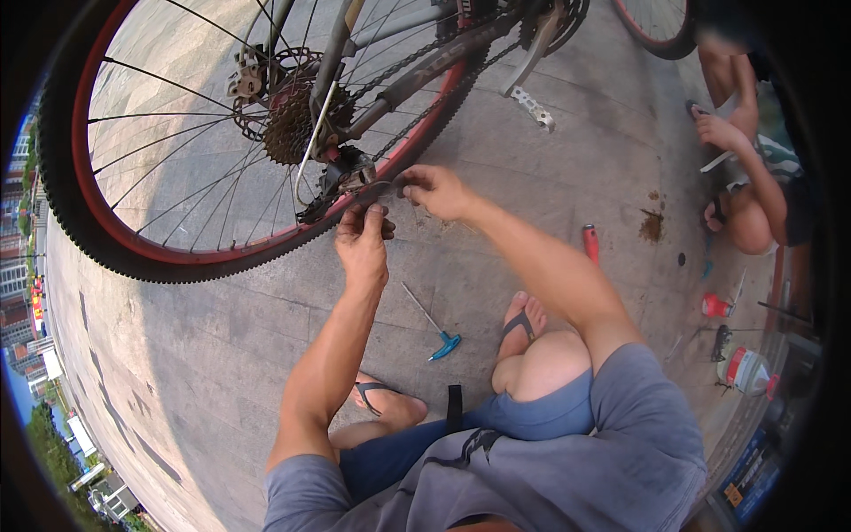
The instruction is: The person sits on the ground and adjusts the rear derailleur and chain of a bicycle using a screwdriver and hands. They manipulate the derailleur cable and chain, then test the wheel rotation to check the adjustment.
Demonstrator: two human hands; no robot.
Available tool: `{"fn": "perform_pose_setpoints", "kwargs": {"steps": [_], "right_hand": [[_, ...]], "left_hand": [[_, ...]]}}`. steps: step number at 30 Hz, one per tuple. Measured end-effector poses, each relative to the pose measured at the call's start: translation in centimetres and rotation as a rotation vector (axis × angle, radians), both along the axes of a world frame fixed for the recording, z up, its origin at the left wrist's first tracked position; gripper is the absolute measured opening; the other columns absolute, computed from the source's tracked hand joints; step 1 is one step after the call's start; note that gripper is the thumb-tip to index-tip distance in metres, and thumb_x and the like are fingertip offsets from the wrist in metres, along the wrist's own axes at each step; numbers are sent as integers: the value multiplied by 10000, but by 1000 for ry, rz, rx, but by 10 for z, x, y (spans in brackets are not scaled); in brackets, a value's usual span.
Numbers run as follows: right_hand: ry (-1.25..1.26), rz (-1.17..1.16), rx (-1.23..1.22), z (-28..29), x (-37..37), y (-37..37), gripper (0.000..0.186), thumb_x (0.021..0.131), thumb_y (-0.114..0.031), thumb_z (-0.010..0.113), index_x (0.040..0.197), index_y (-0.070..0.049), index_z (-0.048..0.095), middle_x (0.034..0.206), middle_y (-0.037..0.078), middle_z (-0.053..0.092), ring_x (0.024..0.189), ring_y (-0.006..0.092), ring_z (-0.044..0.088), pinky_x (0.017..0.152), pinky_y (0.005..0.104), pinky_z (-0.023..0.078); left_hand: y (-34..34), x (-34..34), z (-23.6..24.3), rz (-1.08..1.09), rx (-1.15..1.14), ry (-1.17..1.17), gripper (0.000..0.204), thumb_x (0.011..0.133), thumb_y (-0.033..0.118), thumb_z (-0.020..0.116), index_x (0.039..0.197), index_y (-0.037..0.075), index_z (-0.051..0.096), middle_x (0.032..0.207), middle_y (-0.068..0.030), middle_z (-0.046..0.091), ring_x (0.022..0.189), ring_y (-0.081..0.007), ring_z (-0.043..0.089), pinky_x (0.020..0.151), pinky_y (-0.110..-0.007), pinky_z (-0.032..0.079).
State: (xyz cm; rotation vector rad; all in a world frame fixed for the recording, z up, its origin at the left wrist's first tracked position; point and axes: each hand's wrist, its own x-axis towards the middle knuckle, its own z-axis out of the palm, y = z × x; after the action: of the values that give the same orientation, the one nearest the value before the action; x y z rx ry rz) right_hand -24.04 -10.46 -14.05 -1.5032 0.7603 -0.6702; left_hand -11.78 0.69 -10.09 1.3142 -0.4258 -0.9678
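Just below the rear derailleur (350,173) of a bicycle, both my hands meet with blackened fingertips. My left hand (362,238) is closed, thumb pressed against the curled fingers; what lies inside the pinch is hidden. My right hand (439,191) pinches the end of a small dark, flat, curved piece (383,189), too indistinct to name further. This piece lies between the two hands, in front of the tyre. Above it are the rusty-brown cassette (291,124), the brake disc and the chain (417,66). The rear wheel (84,177) has a red rim and knobby black tyre.
On the paving lie a blue-handled T-shaped hex key (446,346) and a red-handled tool (591,242). At right, another person (745,151) crouches. Near them are a red object (716,305), a clear plastic container (749,371) and a brown stain (651,225). A pedal (534,110) hangs above.
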Motion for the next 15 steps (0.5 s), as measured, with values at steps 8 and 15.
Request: {"fn": "perform_pose_setpoints", "kwargs": {"steps": [8, 15], "right_hand": [[71, 112, -627, 12, -13, 4, 163, 793, -63, 635, 954, -50, 661, 905, 117, 649, 870, 307, 613, 768, 422, 484], [53, 24, -596, 43, 7, 13, 167, 746, -68, 649, 909, -33, 642, 843, 133, 643, 836, 338, 602, 744, 434, 488]], "left_hand": [[-6, -5, 0, -23, -36, 131, 152, 890, 129, 656, 1014, 43, 638, 846, -33, 653, 649, -106, 576, 574, -245, 458], [-6, 11, 6, -83, -12, 199, 120, 907, 124, 629, 1009, 60, 629, 869, -26, 645, 702, -127, 580, 620, -269, 452]]}}
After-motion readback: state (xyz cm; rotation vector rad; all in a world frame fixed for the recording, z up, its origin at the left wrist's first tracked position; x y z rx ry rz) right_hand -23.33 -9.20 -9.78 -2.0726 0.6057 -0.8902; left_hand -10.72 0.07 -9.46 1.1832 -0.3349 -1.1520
